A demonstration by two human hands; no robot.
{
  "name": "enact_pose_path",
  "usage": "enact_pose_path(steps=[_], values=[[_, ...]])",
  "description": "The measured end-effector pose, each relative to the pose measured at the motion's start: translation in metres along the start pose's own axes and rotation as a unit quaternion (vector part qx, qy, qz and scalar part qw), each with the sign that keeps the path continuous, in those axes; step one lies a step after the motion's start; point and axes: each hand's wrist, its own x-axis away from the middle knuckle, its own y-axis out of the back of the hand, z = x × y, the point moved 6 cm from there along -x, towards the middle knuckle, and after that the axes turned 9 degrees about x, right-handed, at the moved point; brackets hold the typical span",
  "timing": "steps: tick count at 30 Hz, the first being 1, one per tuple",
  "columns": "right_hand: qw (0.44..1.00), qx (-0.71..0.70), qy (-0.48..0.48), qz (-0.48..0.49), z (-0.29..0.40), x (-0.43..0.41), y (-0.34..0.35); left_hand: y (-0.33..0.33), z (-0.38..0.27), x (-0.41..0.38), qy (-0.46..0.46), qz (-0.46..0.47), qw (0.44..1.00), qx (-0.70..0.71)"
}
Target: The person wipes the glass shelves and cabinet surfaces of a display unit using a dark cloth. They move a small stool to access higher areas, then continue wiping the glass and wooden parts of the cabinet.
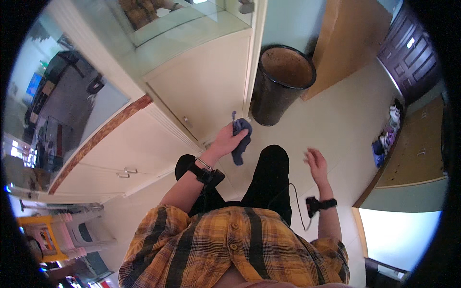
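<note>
A crumpled dark blue-grey cloth (pixel 240 144) is gripped in my left hand (pixel 226 140), thumb across its top and a corner sticking up. That hand is in front of a cream cabinet door (pixel 205 82), low near the cabinet's corner post; I cannot tell whether the cloth touches it. Out to the right over the floor, my right hand (pixel 317 166) is raised and holds nothing, its fingers apart and slightly blurred. Both wrists wear black strapped devices, and a thin cable (pixel 297 205) hangs near the right one.
A tall dark glazed pot (pixel 275 104) stands beyond the cabinet, beside a wooden panel (pixel 342 46). Shoes (pixel 387 135) line the right side below a wooden cabinet (pixel 410 151). Plastic stools (pixel 68 232) stand at lower left. Glass (pixel 187 32) fronts the cabinet's upper part.
</note>
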Motion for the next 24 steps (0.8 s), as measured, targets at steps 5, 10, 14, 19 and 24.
enact_pose_path(steps=[5, 10, 14, 19, 24], values=[[0.936, 0.081, 0.315, 0.135, 0.209, -0.02, -0.14, -0.001, -0.002, 0.021, -0.135, 0.006, 0.989, 0.055], [0.947, 0.0, 0.286, 0.143, 0.228, -0.02, -0.216, 0.051, -0.063, 0.077, -0.163, -0.027, 0.969, -0.185], [0.978, -0.064, 0.081, 0.184, 0.205, -0.048, -0.233, 0.105, -0.158, 0.141, -0.379, -0.272, 0.741, -0.483], [0.979, -0.045, 0.186, 0.069, 0.257, -0.074, -0.222, 0.159, -0.216, 0.187, -0.489, -0.479, 0.531, -0.5], [0.957, -0.138, 0.255, -0.017, 0.291, -0.123, -0.233, 0.172, -0.197, 0.141, -0.385, -0.447, 0.497, -0.636]])
